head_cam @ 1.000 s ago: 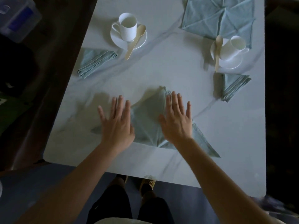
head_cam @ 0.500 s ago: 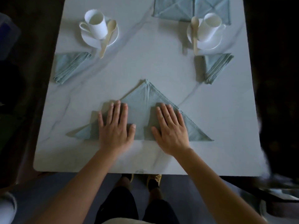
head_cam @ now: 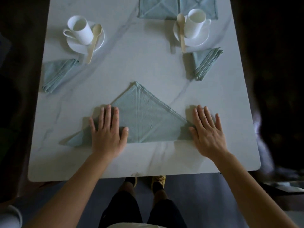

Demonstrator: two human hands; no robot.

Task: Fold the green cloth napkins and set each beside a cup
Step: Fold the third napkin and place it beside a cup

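Handling: the triangle napkin [head_cam: 148, 122] looks like soft, light cloth with no stiffness. Expect it to slide on the smooth table [head_cam: 148, 160] and to lift along its creases unless you press it.
Where it lies: lower centre of the frame, apex pointing up-frame, long edge toward you.
Left hand [head_cam: 107, 134]: flat, fingers straight, pressing the triangle's left part and gripping nothing. The left tip pokes out beyond it.
Right hand [head_cam: 209, 134]: flat, fingers spread, covering the right corner and gripping nothing.
Where to take hold: pinch a tip at its hem, both layers together, while your other palm pins the middle.
Already set: left folded napkin [head_cam: 57, 74] below the left cup [head_cam: 80, 31]; right folded napkin [head_cam: 205, 63] below the right cup [head_cam: 195, 25].
Waiting: flat napkins [head_cam: 156, 9] at the top edge.
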